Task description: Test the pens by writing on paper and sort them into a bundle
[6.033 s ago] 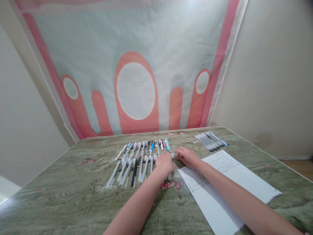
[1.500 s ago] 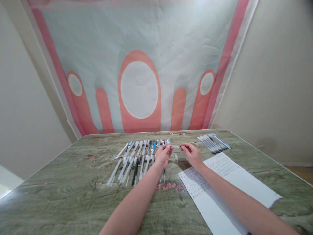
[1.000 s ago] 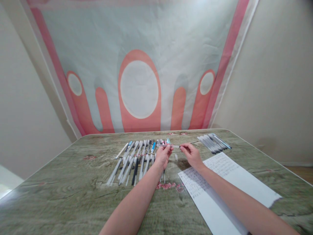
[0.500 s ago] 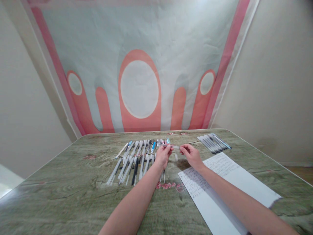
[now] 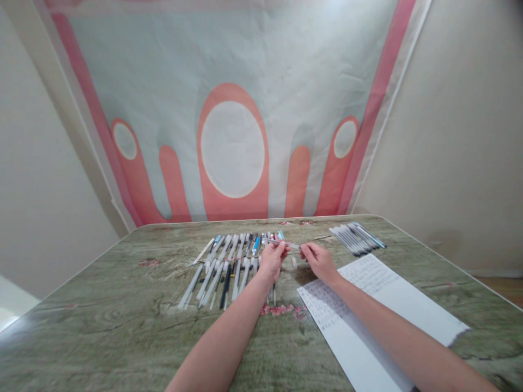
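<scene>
Both hands meet around a slim pale pen (image 5: 292, 245), held nearly level above the table. My left hand (image 5: 273, 259) is closed on the pen's barrel, whose left end sticks out past the fingers. At the pen's other end, my right hand (image 5: 320, 262) pinches the tip with thumb and fingers. A small clear cap (image 5: 294, 263) lies on the table below the gap between the hands. Left of my left hand lie two rows of pens and pen parts, among them a blue pen (image 5: 256, 245) and a black barrel (image 5: 225, 286).
A group of pens or refills (image 5: 356, 239) lies side by side at the back right. White paper with handwriting (image 5: 384, 288) rests under my right forearm. The wood-patterned table (image 5: 102, 326) ends at a wall hung with a printed cloth (image 5: 232, 147).
My right hand's fingers have curled more tightly at the pen's end, and the hand has turned slightly. My left hand stays nearly still.
</scene>
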The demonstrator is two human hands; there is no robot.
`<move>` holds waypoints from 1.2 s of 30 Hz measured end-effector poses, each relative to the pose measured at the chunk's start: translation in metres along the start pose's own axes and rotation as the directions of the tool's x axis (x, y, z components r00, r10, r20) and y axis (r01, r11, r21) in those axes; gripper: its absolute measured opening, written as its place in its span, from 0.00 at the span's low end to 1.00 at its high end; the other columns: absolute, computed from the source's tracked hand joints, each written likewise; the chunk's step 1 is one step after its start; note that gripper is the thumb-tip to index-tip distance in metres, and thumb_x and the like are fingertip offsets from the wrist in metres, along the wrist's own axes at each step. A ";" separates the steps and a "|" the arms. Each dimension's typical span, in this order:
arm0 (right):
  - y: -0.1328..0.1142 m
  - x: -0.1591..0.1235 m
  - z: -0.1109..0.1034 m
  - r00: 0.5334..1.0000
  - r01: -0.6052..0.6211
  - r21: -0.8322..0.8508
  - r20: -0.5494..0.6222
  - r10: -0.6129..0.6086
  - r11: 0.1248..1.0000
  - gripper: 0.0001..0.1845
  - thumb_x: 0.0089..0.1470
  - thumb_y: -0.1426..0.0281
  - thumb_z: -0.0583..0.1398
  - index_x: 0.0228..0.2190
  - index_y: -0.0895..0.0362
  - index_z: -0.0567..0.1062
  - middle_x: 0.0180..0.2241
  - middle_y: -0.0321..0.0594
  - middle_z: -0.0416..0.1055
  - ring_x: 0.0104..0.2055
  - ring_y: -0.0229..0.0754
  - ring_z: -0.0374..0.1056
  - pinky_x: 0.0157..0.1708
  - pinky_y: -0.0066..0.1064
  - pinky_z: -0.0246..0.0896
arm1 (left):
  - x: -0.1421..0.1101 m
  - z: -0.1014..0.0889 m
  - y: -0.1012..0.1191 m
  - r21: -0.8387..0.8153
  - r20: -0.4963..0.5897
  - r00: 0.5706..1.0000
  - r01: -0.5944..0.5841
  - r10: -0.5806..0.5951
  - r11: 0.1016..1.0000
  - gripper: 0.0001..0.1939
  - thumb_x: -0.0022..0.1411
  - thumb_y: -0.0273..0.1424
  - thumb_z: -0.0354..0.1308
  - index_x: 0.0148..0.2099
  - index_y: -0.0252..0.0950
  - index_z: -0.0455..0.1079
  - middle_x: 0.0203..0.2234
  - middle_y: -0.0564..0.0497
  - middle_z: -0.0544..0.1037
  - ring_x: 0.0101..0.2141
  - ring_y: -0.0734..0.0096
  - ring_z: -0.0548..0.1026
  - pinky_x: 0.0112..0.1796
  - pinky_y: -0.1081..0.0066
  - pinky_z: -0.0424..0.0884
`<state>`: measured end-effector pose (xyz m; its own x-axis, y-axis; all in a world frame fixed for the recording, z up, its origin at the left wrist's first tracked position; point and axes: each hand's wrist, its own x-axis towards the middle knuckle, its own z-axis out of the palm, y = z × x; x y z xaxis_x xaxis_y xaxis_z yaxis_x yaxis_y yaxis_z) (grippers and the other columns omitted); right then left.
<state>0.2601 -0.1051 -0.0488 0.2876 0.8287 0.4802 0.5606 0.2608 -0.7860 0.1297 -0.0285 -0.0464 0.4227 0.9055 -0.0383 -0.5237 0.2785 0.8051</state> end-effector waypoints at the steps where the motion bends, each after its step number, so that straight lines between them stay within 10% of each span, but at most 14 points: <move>1: -0.001 0.000 0.000 1.000 -0.002 -0.008 0.010 0.002 1.000 0.19 0.55 0.58 0.48 0.24 0.56 0.70 0.21 0.37 0.69 0.23 0.38 0.64 0.24 0.28 0.59 | 0.000 0.000 0.000 0.002 -0.005 1.000 -0.003 0.003 1.000 0.08 0.50 0.28 0.60 0.34 0.30 0.66 0.29 0.49 0.74 0.24 0.83 0.69 0.27 0.81 0.63; 36: -0.004 0.001 -0.005 0.999 0.029 -0.035 0.047 -0.027 0.999 0.15 0.55 0.59 0.47 0.29 0.56 0.66 0.23 0.36 0.68 0.24 0.37 0.64 0.26 0.28 0.57 | 0.001 -0.002 -0.002 0.031 -0.003 1.000 0.009 -0.009 0.999 0.10 0.49 0.29 0.61 0.35 0.31 0.66 0.31 0.49 0.74 0.23 0.83 0.68 0.25 0.81 0.62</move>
<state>0.2619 -0.1079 -0.0433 0.2350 0.8437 0.4826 0.5956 0.2674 -0.7575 0.1296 -0.0274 -0.0497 0.4254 0.9038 -0.0469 -0.4964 0.2764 0.8230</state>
